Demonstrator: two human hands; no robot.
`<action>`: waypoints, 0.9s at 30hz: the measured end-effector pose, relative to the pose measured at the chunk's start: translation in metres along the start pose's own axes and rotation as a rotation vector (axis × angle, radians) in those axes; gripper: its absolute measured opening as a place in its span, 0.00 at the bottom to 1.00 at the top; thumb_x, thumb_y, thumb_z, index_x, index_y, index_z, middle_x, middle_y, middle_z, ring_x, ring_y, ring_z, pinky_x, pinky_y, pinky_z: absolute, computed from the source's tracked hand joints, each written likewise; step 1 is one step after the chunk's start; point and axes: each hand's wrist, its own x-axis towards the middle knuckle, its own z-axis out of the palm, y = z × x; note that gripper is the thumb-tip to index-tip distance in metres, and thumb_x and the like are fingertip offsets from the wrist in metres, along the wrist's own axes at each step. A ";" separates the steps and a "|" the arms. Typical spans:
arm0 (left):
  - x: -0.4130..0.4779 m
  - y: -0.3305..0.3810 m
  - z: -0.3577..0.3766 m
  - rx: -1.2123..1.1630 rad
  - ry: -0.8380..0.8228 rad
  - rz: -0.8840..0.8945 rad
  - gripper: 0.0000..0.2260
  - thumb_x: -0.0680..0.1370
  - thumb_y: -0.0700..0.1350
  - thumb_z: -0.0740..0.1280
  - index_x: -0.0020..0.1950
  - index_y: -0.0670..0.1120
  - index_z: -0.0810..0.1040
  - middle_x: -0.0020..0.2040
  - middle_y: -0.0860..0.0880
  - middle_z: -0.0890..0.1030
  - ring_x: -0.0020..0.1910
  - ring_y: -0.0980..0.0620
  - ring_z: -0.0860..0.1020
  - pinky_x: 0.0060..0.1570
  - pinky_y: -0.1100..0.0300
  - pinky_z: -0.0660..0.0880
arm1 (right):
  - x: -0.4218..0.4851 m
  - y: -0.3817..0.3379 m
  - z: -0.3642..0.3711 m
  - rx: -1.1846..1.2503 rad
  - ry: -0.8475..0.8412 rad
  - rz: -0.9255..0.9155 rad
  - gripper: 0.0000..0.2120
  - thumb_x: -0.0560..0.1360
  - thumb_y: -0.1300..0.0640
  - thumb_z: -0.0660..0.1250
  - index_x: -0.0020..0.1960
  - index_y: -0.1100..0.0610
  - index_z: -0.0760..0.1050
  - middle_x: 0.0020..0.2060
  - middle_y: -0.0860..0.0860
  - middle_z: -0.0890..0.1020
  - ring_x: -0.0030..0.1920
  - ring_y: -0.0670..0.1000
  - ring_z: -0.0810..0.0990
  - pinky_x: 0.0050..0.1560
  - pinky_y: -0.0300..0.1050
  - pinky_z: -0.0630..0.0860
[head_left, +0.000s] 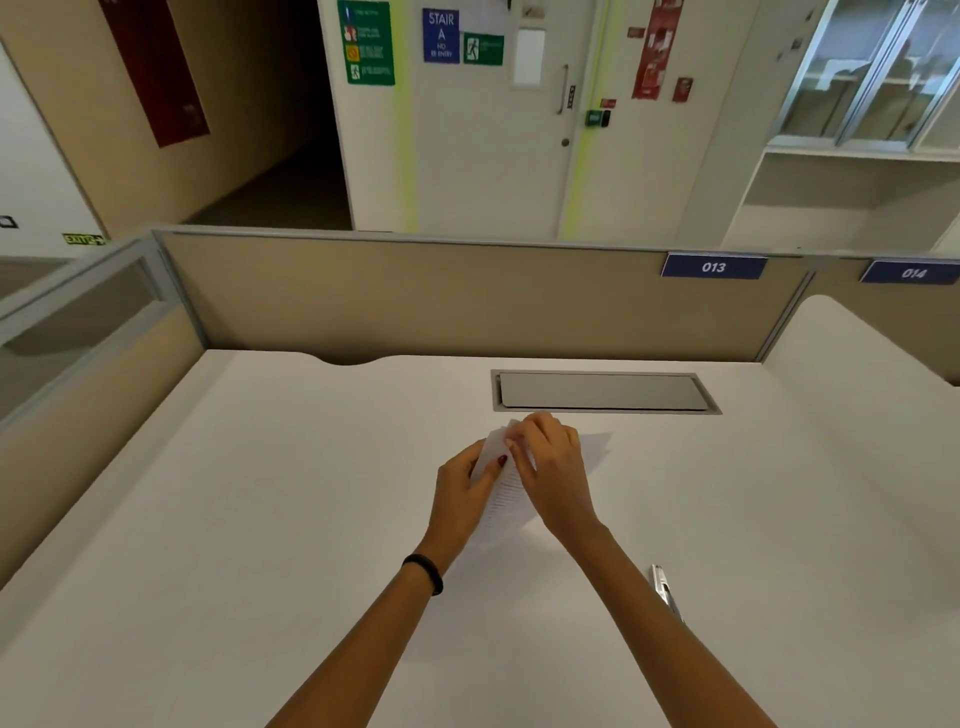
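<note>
On a white desk (260, 519), near its middle, a left hand (462, 493) and a right hand (553, 478) pinch a printed sheaf of paper (506, 493) — text unreadable, its top hidden by fingers — while a small metal tool (664, 587) lies half hidden behind the right forearm, a grey hatch (602, 391) beyond.

White surface (249, 519), seen from its near edge; grey cable hatch (602, 391) set flush by the far edge, right of centre; printed paper sheets (506, 499) at centre, far-left corner raised; small silver stapler (664, 590) at near right, well apart from the hatch.
</note>
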 end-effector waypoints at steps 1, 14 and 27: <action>0.000 0.000 0.000 0.011 0.016 0.003 0.24 0.67 0.72 0.60 0.51 0.54 0.74 0.43 0.54 0.80 0.42 0.55 0.80 0.44 0.71 0.76 | 0.002 0.000 0.000 -0.066 -0.005 -0.045 0.12 0.67 0.55 0.73 0.44 0.64 0.80 0.39 0.60 0.85 0.38 0.58 0.83 0.43 0.52 0.81; 0.013 0.018 -0.003 0.126 0.101 0.025 0.41 0.64 0.78 0.51 0.51 0.44 0.79 0.44 0.42 0.84 0.38 0.54 0.79 0.47 0.66 0.76 | 0.019 -0.018 -0.009 -0.005 -0.126 0.089 0.18 0.77 0.50 0.61 0.50 0.66 0.77 0.45 0.65 0.82 0.46 0.63 0.81 0.51 0.58 0.75; 0.016 0.045 0.004 0.167 0.143 0.100 0.46 0.64 0.78 0.50 0.55 0.39 0.77 0.46 0.41 0.83 0.39 0.52 0.78 0.45 0.65 0.76 | 0.024 -0.010 -0.017 0.156 -0.115 0.214 0.14 0.76 0.53 0.62 0.55 0.64 0.74 0.52 0.62 0.79 0.51 0.58 0.78 0.58 0.52 0.71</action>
